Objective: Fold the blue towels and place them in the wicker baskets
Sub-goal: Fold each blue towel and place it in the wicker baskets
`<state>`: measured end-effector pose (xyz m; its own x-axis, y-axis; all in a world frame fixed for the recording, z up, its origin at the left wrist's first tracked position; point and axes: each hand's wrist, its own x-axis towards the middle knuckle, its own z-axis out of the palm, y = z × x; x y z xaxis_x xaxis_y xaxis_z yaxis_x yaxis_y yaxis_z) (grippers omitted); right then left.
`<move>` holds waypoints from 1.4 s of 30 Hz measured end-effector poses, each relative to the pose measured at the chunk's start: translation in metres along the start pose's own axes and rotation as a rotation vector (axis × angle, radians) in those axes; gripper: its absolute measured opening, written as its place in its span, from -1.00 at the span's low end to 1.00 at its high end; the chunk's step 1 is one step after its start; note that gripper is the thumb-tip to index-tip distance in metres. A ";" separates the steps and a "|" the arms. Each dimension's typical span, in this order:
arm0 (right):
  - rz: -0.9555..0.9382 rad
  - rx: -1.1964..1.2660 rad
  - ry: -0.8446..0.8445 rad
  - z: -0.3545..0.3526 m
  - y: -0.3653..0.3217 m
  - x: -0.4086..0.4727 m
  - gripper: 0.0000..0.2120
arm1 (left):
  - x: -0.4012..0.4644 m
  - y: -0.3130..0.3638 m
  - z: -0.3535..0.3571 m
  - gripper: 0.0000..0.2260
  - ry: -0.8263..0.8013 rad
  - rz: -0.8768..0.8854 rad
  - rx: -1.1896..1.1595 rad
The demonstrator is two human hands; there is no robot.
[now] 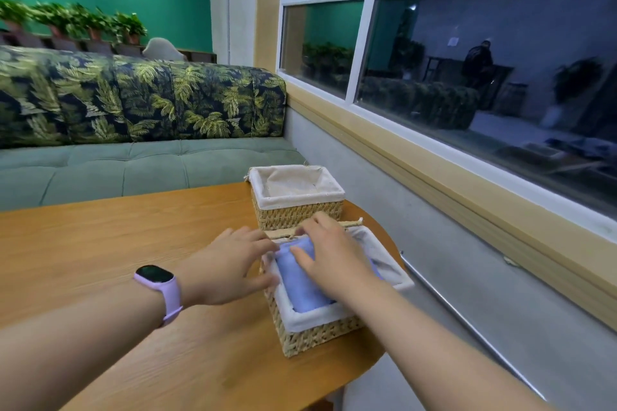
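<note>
While both hands are pressing, fingers flat, towel is settling in near basket | far basket, frame centre, is waiting unfilled.

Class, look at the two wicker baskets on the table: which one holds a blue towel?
The nearer wicker basket, the one under both hands, holds the blue towel. The farther wicker basket shows only its white lining.
</note>
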<state>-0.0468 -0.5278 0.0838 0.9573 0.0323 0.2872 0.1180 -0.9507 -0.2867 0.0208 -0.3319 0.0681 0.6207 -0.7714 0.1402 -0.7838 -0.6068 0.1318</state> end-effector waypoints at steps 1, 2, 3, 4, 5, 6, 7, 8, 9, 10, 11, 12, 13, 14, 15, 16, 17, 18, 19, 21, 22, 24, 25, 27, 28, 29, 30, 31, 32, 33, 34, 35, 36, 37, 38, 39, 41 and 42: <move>-0.028 0.004 -0.003 0.002 -0.014 0.005 -0.73 | -0.008 -0.001 -0.008 -0.56 0.013 -0.005 0.039; -0.057 0.019 0.001 0.004 -0.028 0.009 -0.73 | -0.016 -0.003 -0.015 -0.64 0.015 -0.025 0.069; -0.077 0.037 -0.001 0.008 -0.042 0.013 -0.74 | -0.025 -0.007 -0.022 -0.70 0.016 -0.051 0.102; -0.096 0.053 -0.005 0.012 -0.056 0.016 -0.74 | -0.034 -0.013 -0.029 -0.74 0.020 -0.074 0.146; -0.115 0.059 -0.012 0.018 -0.069 0.020 -0.74 | -0.044 -0.021 -0.034 -0.74 0.023 -0.097 0.198; -0.138 0.058 -0.014 0.025 -0.082 0.023 -0.74 | -0.055 -0.029 -0.039 -0.74 0.017 -0.127 0.236; -0.160 0.056 -0.018 0.031 -0.095 0.026 -0.75 | -0.066 -0.038 -0.043 -0.74 0.015 -0.157 0.259; -0.183 0.059 -0.023 0.037 -0.108 0.028 -0.76 | -0.079 -0.047 -0.046 -0.74 0.016 -0.189 0.273; -0.206 0.062 -0.034 0.043 -0.123 0.031 -0.76 | -0.092 -0.057 -0.050 -0.74 0.023 -0.219 0.288; -0.227 0.064 -0.050 0.049 -0.137 0.032 -0.76 | -0.108 -0.065 -0.054 -0.75 0.020 -0.252 0.306; -0.246 0.065 -0.068 0.055 -0.152 0.033 -0.77 | -0.125 -0.074 -0.057 -0.75 0.014 -0.284 0.328; -0.267 0.069 -0.081 0.062 -0.167 0.034 -0.77 | -0.143 -0.083 -0.059 -0.75 0.013 -0.314 0.352; -0.290 0.081 -0.087 0.069 -0.182 0.034 -0.77 | -0.161 -0.092 -0.060 -0.75 0.018 -0.346 0.376; -0.313 0.103 -0.092 0.077 -0.196 0.034 -0.77 | -0.183 -0.102 -0.060 -0.76 0.025 -0.386 0.389; -0.329 0.131 -0.102 0.087 -0.211 0.033 -0.78 | -0.206 -0.111 -0.058 -0.78 0.044 -0.429 0.387; -0.338 0.158 -0.118 0.096 -0.224 0.031 -0.78 | -0.230 -0.121 -0.053 -0.79 0.061 -0.475 0.369; -0.351 0.176 -0.139 0.107 -0.237 0.028 -0.79 | -0.254 -0.130 -0.048 -0.81 0.080 -0.516 0.347; -0.370 0.188 -0.158 0.118 -0.249 0.026 -0.79 | -0.277 -0.137 -0.042 -0.82 0.106 -0.544 0.337; -0.393 0.195 -0.179 0.128 -0.261 0.024 -0.80 | -0.299 -0.146 -0.036 -0.85 0.122 -0.565 0.358; -0.431 0.214 -0.220 0.146 -0.285 0.020 -0.80 | -0.342 -0.161 -0.027 -0.85 0.104 -0.614 0.478; -0.441 0.220 -0.241 0.155 -0.297 0.018 -0.80 | -0.361 -0.168 -0.024 -0.83 0.087 -0.643 0.542; -0.463 0.225 -0.297 0.169 -0.316 0.015 -0.80 | -0.395 -0.181 -0.018 -0.78 0.116 -0.685 0.610; -0.482 0.226 -0.329 0.176 -0.324 0.015 -0.80 | -0.408 -0.184 -0.017 -0.75 0.139 -0.712 0.617; -0.522 0.234 -0.379 0.188 -0.339 0.014 -0.80 | -0.430 -0.189 -0.013 -0.69 0.182 -0.805 0.575; -0.540 0.238 -0.397 0.193 -0.346 0.013 -0.80 | -0.440 -0.190 -0.009 -0.64 0.207 -0.858 0.536; -0.550 0.237 -0.410 0.198 -0.353 0.013 -0.80 | -0.447 -0.190 -0.002 -0.58 0.230 -0.914 0.488; -0.552 0.237 -0.417 0.203 -0.359 0.013 -0.80 | -0.453 -0.188 0.007 -0.53 0.264 -0.968 0.443; -0.547 0.241 -0.420 0.207 -0.367 0.012 -0.80 | -0.458 -0.187 0.016 -0.50 0.308 -1.023 0.391; -0.538 0.256 -0.420 0.213 -0.374 0.011 -0.80 | -0.461 -0.186 0.025 -0.49 0.356 -1.069 0.337; -0.523 0.279 -0.420 0.218 -0.382 0.011 -0.80 | -0.462 -0.186 0.030 -0.49 0.387 -1.101 0.291; -0.502 0.313 -0.419 0.222 -0.390 0.010 -0.81 | -0.463 -0.187 0.034 -0.48 0.401 -1.110 0.268; -0.479 0.351 -0.415 0.226 -0.398 0.009 -0.81 | -0.463 -0.187 0.036 -0.47 0.408 -1.106 0.254; -0.457 0.392 -0.409 0.230 -0.406 0.009 -0.81 | -0.463 -0.188 0.036 -0.47 0.425 -1.093 0.244; -0.432 0.431 -0.406 0.232 -0.414 0.009 -0.81 | -0.463 -0.188 0.036 -0.47 0.446 -1.083 0.233; -0.405 0.463 -0.405 0.235 -0.422 0.010 -0.80 | -0.463 -0.189 0.036 -0.48 0.468 -1.073 0.224; -0.385 0.489 -0.401 0.237 -0.430 0.010 -0.79 | -0.462 -0.188 0.036 -0.50 0.488 -1.062 0.217; -0.366 0.525 -0.392 0.242 -0.445 0.014 -0.77 | -0.462 -0.188 0.037 -0.57 0.528 -1.036 0.212; -0.368 0.531 -0.387 0.245 -0.452 0.016 -0.75 | -0.462 -0.188 0.037 -0.60 0.547 -1.025 0.213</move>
<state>-0.0199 -0.0220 -0.0058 0.8440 0.5188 0.1361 0.4662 -0.5840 -0.6645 -0.1191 0.1312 -0.0579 0.8457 0.2477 0.4726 0.1295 -0.9545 0.2685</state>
